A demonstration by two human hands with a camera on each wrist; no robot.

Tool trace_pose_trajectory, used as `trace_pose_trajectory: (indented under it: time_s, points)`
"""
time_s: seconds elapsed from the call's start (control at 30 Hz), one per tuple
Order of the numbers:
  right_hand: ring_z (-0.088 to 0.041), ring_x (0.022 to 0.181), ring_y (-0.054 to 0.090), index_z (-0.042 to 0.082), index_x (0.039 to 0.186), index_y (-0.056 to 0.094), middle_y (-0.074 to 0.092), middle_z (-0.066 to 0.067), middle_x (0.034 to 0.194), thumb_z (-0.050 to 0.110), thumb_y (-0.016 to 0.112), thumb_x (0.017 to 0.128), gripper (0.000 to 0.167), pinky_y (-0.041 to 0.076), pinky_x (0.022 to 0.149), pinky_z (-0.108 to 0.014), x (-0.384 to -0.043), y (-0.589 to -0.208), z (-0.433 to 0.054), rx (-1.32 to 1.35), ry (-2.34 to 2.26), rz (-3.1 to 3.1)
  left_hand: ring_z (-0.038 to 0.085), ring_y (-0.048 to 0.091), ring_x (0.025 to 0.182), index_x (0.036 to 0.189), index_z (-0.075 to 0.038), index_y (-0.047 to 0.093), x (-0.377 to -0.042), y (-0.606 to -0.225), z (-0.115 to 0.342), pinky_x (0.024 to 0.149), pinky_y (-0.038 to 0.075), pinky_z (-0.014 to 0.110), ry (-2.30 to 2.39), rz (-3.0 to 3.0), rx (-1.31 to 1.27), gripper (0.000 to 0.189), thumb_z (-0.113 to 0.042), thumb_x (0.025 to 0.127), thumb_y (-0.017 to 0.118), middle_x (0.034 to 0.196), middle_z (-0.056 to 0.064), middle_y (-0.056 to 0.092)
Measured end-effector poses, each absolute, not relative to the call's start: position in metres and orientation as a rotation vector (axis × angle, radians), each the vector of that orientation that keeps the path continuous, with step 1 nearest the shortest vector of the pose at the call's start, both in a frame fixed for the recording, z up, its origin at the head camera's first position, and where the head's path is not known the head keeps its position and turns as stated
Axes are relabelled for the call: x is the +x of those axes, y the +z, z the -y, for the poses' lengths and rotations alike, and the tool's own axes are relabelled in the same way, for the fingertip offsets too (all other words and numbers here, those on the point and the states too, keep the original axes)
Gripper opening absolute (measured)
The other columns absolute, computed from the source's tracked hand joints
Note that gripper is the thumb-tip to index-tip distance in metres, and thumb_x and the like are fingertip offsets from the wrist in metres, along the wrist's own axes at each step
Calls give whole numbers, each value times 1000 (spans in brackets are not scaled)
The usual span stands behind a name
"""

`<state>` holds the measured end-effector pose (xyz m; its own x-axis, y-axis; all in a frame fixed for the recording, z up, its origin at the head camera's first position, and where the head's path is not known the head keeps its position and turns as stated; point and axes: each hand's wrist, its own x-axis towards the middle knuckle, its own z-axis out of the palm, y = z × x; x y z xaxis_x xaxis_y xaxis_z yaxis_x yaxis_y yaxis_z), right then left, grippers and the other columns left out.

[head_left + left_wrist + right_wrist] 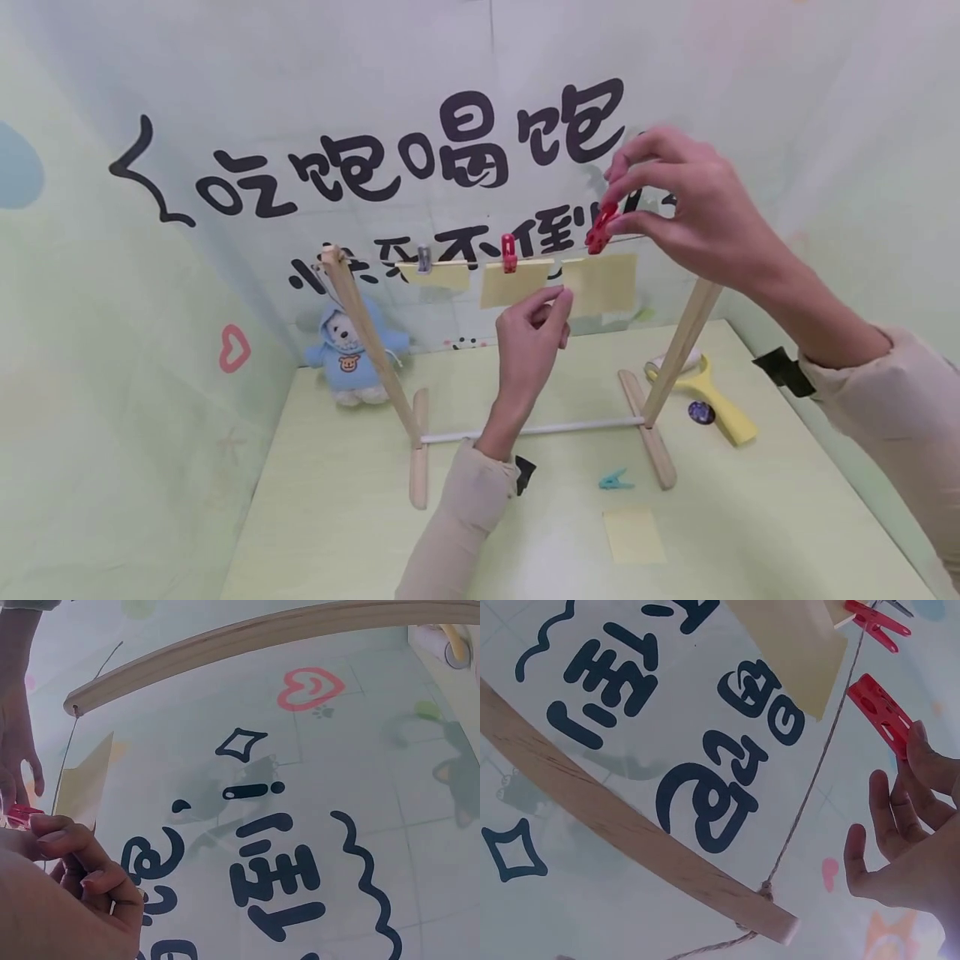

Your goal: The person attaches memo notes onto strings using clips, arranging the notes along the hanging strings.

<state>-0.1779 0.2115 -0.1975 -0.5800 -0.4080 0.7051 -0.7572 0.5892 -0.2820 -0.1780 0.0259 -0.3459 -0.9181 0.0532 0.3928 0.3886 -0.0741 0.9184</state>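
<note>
Right hand: I read the right hand (pixel 701 200) as pinching a red clothespin (pixel 602 228) between thumb and fingertips, the other fingers bent and clear of it.
Red clothespin: located at the string (pixel 811 780), above the upper edge of the right sheet (pixel 603 283); I cannot tell whether its jaws have closed on either.
Left hand: I read the left hand (pixel 532 333) as gripping the left edge of the right sheet with thumb and fingertips.
Right sheet: yellow, upright, just below the string.
Middle sheet: the yellow middle sheet (pixel 517 285) hangs beside it, a second red clip (pixel 509 252) on its upper edge.
Left sheet: the left sheet (pixel 446 277) hangs under a grey clip (pixel 424 259).
Rack: the string spans a left post (pixel 367 325) and a right post (pixel 682 354), both wooden; a white bar (pixel 581 428) joins them low down.
Table, front: on the table (pixel 337 517) I find a blue clothespin (pixel 617 480) and, nearer the camera, a loose yellow sheet (pixel 633 536).
Table, right: a yellow-handled roller (pixel 716 400) lies beside a dark round object (pixel 702 412).
Table, left rear: a plush toy (pixel 352 354) in a blue hood sits behind the left post.
Backdrop: black lettering (pixel 472 137) on pale cloth.
</note>
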Motion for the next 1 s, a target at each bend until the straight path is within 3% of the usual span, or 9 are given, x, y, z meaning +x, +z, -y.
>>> trace_pose_trajectory:
  time_s: [0.23, 0.67, 0.77, 0.87, 1.0]
  points:
    - [-23, 114, 59, -10, 97, 79, 69, -22, 112, -15, 90, 79, 21, 40, 107, -16, -186, -200, -211, 966, 747, 2229, 8, 50, 49, 116, 6, 81, -180, -341, -24, 52, 28, 23, -2105, 1933, -445, 23, -14, 108, 72, 53, -7, 52]
    - [-32, 114, 61, -8, 96, 80, 68, -18, 111, -11, 93, 77, 23, 36, 107, -19, -195, -209, -210, 997, 770, 2278, 8, 50, 49, 120, 6, 80, -180, -337, -24, 47, 24, 22, -2099, 1961, -433, 24, -13, 108, 70, 54, -7, 53]
    - [-27, 114, 60, -8, 100, 81, 67, -18, 113, -7, 95, 75, 29, 36, 105, -19, -196, -209, -212, 1009, 754, 2296, 20, 53, 49, 119, 6, 79, -180, -337, -24, 47, 24, 22, -2103, 1968, -439, 23, -13, 109, 70, 55, -6, 54]
    - [-21, 113, 56, -8, 104, 81, 66, -18, 115, -5, 97, 73, 35, 38, 102, -18, -196, -209, -214, 1030, 746, 2300, 23, 54, 50, 119, 6, 79, -180, -337, -24, 47, 24, 22, -2099, 1980, -443, 23, -13, 109, 70, 55, -6, 54]
    - [-28, 121, 55, -6, 115, 80, 65, -19, 125, -4, 96, 75, 43, 37, 104, -23, -196, -210, -218, 1030, 740, 2353, 10, 52, 51, 120, 6, 78, -180, -337, -24, 48, 25, 21, -2099, 1995, -447, 22, -11, 109, 69, 57, -6, 55]
